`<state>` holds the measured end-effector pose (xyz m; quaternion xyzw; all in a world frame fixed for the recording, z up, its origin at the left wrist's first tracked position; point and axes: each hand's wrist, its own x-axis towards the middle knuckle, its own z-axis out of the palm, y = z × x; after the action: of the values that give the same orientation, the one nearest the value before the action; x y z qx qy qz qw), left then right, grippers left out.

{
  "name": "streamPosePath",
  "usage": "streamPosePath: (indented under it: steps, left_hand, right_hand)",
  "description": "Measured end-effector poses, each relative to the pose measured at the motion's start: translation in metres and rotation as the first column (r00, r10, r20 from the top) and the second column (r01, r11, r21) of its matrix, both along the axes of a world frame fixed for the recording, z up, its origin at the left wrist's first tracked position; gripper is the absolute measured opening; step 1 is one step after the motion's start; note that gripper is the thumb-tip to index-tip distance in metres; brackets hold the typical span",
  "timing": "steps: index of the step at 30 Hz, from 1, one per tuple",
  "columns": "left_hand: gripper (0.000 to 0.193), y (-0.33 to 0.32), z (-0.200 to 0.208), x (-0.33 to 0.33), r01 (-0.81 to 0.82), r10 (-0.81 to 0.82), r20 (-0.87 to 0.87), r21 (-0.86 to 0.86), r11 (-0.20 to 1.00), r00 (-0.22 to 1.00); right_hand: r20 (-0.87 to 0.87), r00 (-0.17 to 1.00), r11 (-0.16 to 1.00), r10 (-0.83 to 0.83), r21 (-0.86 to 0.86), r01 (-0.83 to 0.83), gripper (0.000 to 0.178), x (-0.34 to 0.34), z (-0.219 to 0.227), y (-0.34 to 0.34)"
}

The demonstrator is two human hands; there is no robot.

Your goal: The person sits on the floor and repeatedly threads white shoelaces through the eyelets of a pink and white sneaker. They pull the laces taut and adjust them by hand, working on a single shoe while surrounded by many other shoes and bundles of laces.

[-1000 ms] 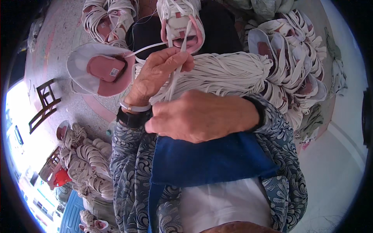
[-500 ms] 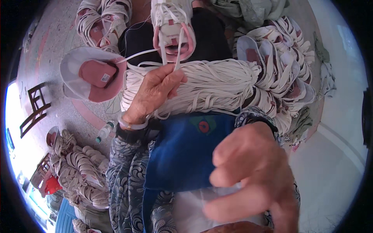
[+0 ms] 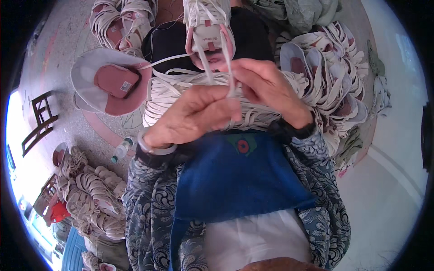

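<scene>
A white and pink shoe upper (image 3: 210, 34) lies toe-away across my dark-covered lap at the top middle, laced partway up. Two loose ends of its white shoelace (image 3: 226, 54) come down toward me. My left hand (image 3: 194, 115) is closed, pinching a lace end between thumb and fingers. Close beside it, my right hand (image 3: 273, 90) has its bent fingers against the same lace, just below the shoe's pink opening; the fingertips are partly hidden. Under both hands lies a thick bundle of white laces (image 3: 165, 88), tied at its right end.
A white and pink upper (image 3: 86, 67) lies to the left. Stacked uppers stand at right (image 3: 334, 77), upper left (image 3: 124, 27) and lower left (image 3: 97, 194). A plastic bottle (image 3: 122, 150) and wooden stool (image 3: 41, 122) are on the left floor. A blue apron (image 3: 235, 180) covers my front.
My right hand has gone from low near my body up to the lace beside the shoe. The left hand has moved slightly right and nearer, keeping its lace.
</scene>
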<state>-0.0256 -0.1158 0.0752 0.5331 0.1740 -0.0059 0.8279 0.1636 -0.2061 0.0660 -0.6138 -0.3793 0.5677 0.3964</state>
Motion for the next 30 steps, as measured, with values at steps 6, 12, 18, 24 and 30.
streamPosePath:
  steps: [6, 12, 18, 24, 30]
  left_hand:
    - [0.031, 0.002, -0.006, 0.014, 0.049, -0.051, 0.043, 0.054, 0.997, 0.998]
    - [0.033, 0.075, -0.036, -0.007, -0.453, 0.437, 0.166, 0.079, 0.888, 0.884]
    - [0.028, 0.159, -0.07, 0.006, -0.597, 0.663, 0.141, -0.329, 0.732, 0.735]
    - [0.029, 0.154, -0.076, 0.016, -0.573, 0.604, 0.069, -0.246, 0.782, 0.794]
    - [0.024, 0.11, -0.052, 0.023, -0.539, 0.539, -0.086, 0.024, 0.842, 0.838]
  right_hand:
    - [-0.597, 0.773, 0.977, -0.212, -0.123, 0.174, 0.028, -0.02, -0.022, 0.04]
    - [-0.585, 0.797, 0.978, -0.154, 0.024, 0.207, 0.029, 0.039, -0.031, 0.048]
    - [-0.572, 0.744, 0.911, -0.347, -0.017, 0.412, 0.027, 0.086, -0.09, 0.078]
    - [-0.365, 0.851, 0.861, -0.377, 0.2, 0.467, 0.025, 0.095, -0.104, 0.086]
    - [0.359, 0.828, 0.883, -0.431, 0.354, 0.307, 0.023, 0.083, -0.044, 0.073]
